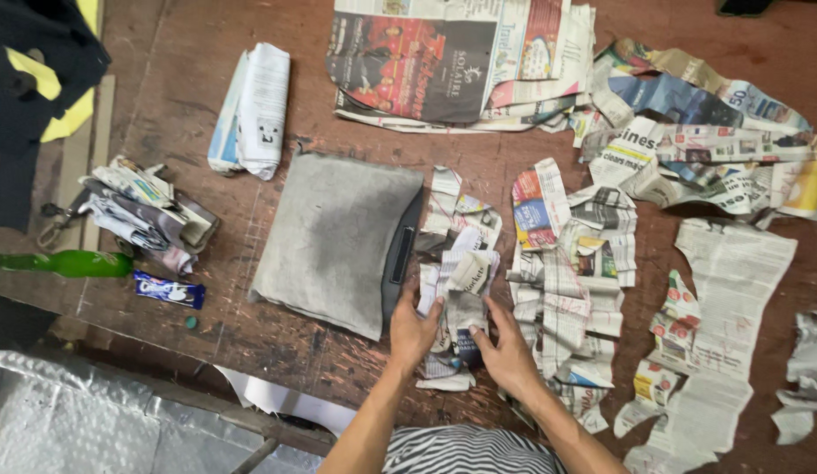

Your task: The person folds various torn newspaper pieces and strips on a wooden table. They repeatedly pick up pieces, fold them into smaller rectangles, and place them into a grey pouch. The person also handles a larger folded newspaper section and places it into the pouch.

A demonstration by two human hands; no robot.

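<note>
Starting at the far left of the wooden table, a dark garment with yellow patches is seen in the far corner, and nearer lie a green bottle on its side, a small blue snack wrapper and a crumpled bundle of newspaper. A folded newspaper roll is laid further back, just beyond a grey padded cushion whose dark right edge is turned towards the middle. Just right of the cushion, a stack of cut newspaper pieces is held between both hands near the table's front edge. The left hand is placed against the stack's left side, fingers together and thumb raised along the paper, so a light pinch of the pieces is shown. The right hand is pressed on the stack's near right side, fingers curled onto the paper; how firmly it grips cannot be told. Further right, a wider heap of cut strips is spread, then a long pale curved offcut, with colourful scraps beyond and whole newspaper sheets at the far middle
</note>
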